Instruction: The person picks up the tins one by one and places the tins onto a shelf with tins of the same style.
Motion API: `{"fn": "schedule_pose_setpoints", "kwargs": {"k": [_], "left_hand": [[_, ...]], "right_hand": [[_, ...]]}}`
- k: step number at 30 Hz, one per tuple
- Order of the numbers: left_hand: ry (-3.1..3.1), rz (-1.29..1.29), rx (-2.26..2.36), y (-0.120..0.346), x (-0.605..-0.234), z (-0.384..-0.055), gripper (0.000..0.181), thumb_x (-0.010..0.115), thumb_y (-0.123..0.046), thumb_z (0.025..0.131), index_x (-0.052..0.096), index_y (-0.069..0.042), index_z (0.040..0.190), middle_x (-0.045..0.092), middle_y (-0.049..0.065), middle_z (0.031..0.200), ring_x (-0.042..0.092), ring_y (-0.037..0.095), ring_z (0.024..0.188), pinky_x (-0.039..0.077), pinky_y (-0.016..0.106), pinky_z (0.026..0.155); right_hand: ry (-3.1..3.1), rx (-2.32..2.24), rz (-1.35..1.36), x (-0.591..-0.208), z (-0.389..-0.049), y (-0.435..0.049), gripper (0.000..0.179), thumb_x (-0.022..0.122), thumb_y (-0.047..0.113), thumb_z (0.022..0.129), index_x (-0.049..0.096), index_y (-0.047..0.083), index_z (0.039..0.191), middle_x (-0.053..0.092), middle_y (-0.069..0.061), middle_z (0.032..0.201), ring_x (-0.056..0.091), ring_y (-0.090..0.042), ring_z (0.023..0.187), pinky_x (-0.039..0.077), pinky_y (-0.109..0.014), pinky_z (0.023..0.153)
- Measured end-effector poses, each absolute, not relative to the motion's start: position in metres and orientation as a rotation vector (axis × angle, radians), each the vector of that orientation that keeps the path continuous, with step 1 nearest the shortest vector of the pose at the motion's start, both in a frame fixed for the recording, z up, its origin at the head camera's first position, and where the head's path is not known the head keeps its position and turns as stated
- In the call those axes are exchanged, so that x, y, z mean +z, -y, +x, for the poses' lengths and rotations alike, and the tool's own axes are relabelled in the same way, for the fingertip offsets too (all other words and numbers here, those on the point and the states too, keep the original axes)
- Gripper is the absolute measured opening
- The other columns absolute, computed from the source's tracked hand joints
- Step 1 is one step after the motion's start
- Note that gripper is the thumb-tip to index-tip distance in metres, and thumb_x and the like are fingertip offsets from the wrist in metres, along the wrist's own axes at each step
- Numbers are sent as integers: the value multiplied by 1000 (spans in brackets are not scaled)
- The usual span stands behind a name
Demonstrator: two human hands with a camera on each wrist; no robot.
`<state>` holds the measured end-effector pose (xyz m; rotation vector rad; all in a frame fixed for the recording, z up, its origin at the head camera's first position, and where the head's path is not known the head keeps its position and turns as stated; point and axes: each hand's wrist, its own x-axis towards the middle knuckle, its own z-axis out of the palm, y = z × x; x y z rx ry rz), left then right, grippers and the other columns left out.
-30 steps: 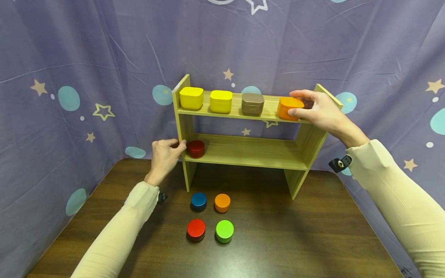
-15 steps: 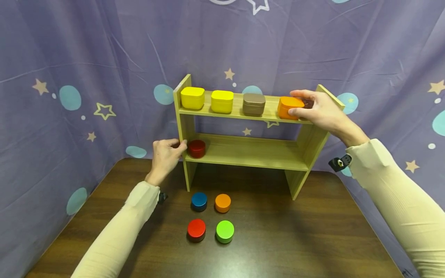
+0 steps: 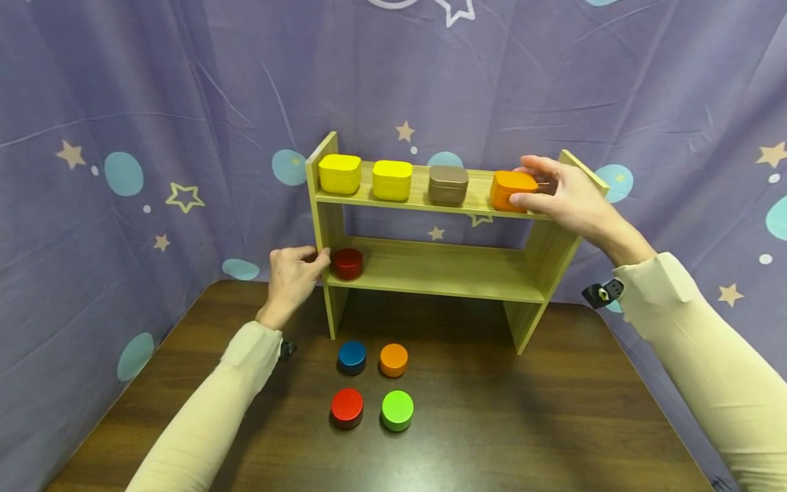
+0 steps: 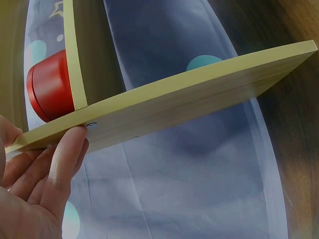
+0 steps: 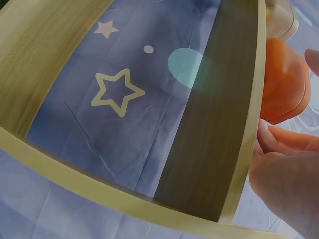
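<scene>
On the upper level of a small wooden shelf (image 3: 430, 283), an orange rounded-square tin (image 3: 509, 190) stands near the right end. My right hand (image 3: 568, 195) is at its right side, thumb close against the tin's front and forefinger raised a little apart from it. In the right wrist view the orange tin (image 5: 285, 82) rests on the board, with a fingertip beside its edge. My left hand (image 3: 292, 277) grips the shelf's left side panel, thumb at the front edge and fingers along the outer face (image 4: 144, 127). Just inside that panel stands a dark red round tin (image 3: 348, 264).
Two yellow tins (image 3: 340, 174) and a brown tin (image 3: 447, 185) line the upper level. On the table (image 3: 492, 424) before the shelf lie blue (image 3: 352, 357), orange (image 3: 393, 360), red (image 3: 347, 408) and green (image 3: 397, 410) round tins. A patterned curtain (image 3: 184, 89) hangs behind.
My right forefinger has lifted slightly away from the orange tin, up and to the right. The tin and my left hand stay in place.
</scene>
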<state>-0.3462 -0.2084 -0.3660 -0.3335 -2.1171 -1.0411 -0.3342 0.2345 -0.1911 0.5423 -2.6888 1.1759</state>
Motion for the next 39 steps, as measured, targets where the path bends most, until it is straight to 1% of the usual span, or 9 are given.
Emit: {"fn": "schedule_pose_setpoints", "kwargs": {"k": [6, 14, 18, 21, 23, 26, 29, 34, 39], "left_hand": [[2112, -340, -1048, 208, -366, -346, 44, 76, -10, 94, 64, -6, 52, 64, 11, 48, 45, -11, 41, 34, 11, 41], [2122, -336, -1058, 207, -366, -346, 45, 76, -10, 94, 64, -5, 51, 65, 12, 49, 46, -12, 41, 35, 11, 41], [2120, -331, -1072, 208, -366, -345, 44, 75, -10, 94, 65, -4, 52, 67, 14, 51, 47, -16, 42, 37, 11, 41], [2121, -330, -1074, 208, -366, -346, 43, 75, -9, 94, 66, -3, 53, 69, 14, 52, 47, -17, 43, 38, 11, 42], [2120, -326, -1067, 208, -366, -346, 43, 75, -9, 94, 66, -3, 53, 68, 14, 52, 47, -17, 43, 37, 10, 42], [2117, -324, -1069, 207, -368, -346, 43, 75, -8, 94, 66, -4, 52, 68, 14, 51, 47, -15, 43, 36, 9, 42], [2114, -323, -1065, 207, -369, -347, 43, 75, -7, 93, 66, -5, 51, 67, 14, 51, 47, -14, 43, 35, 9, 42], [2111, -328, -1078, 207, -369, -347, 43, 75, -8, 93, 66, -2, 52, 68, 15, 51, 47, -16, 43, 36, 9, 42], [2117, -323, -1084, 208, -367, -347, 43, 75, -8, 94, 67, 1, 53, 68, 16, 52, 47, -17, 43, 38, 10, 42]], "right_hand": [[2648, 1229, 523, -193, -327, -234, 80, 76, 25, 100, 38, 7, 168, 52, -18, 168, 59, -34, 143, 46, -3, 94], [2625, 1197, 472, -200, -313, -239, 79, 77, 28, 100, 41, 9, 167, 50, -15, 170, 57, -34, 144, 45, -2, 94], [2614, 1191, 452, -205, -307, -242, 82, 78, 29, 100, 38, 9, 169, 49, -14, 170, 54, -34, 148, 47, -26, 121], [2601, 1185, 436, -208, -304, -244, 84, 78, 30, 100, 36, 10, 169, 50, -14, 169, 52, -33, 150, 41, -51, 128], [2590, 1176, 428, -211, -301, -247, 84, 78, 29, 99, 36, 10, 169, 52, -15, 168, 53, -33, 149, 43, -42, 127], [2562, 1156, 426, -219, -294, -250, 84, 79, 27, 99, 37, 9, 169, 54, -17, 165, 56, -33, 145, 45, -17, 116], [2522, 1137, 427, -230, -285, -252, 83, 81, 26, 97, 40, 9, 168, 57, -18, 162, 62, -17, 137, 41, -1, 100], [2440, 1161, 474, -247, -269, -251, 79, 83, 16, 94, 46, 5, 164, 61, -14, 152, 57, 13, 119, 40, 1, 103], [2414, 1167, 553, -265, -260, -248, 75, 84, 8, 92, 50, 0, 159, 62, -11, 146, 58, 13, 118, 40, 0, 107]]}}
